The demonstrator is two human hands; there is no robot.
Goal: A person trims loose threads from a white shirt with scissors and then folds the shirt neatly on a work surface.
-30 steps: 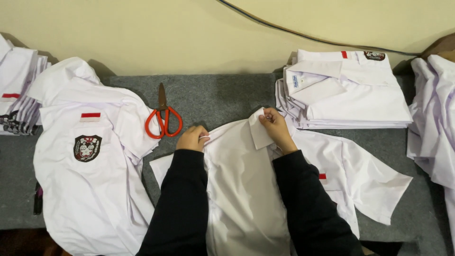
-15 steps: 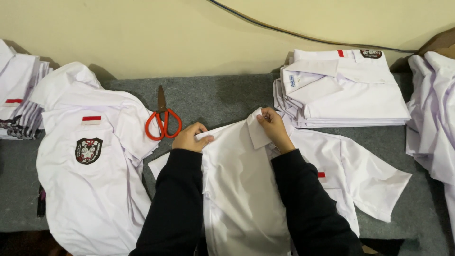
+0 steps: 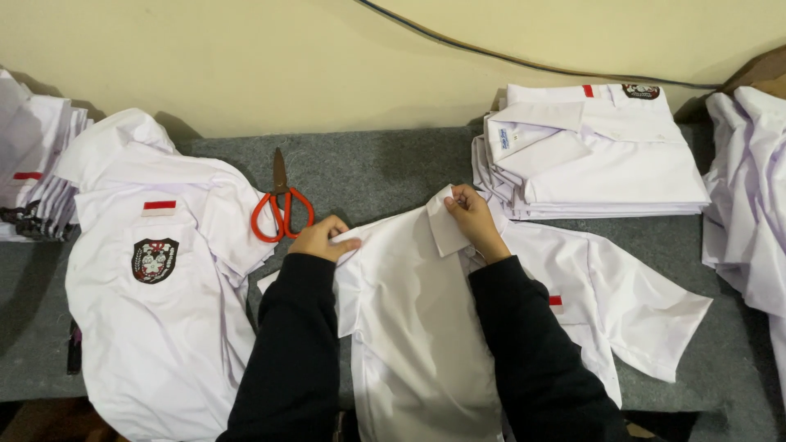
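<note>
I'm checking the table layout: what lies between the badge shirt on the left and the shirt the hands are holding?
In the head view, red-handled scissors lie on the grey felt between them, just beyond the left hand.

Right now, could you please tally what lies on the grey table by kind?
Loose white shirts spread flat: 2, one under the hands, one with a crest
Stacks of folded shirts: 2
Orange-handled scissors: 1
Total: 5
</note>
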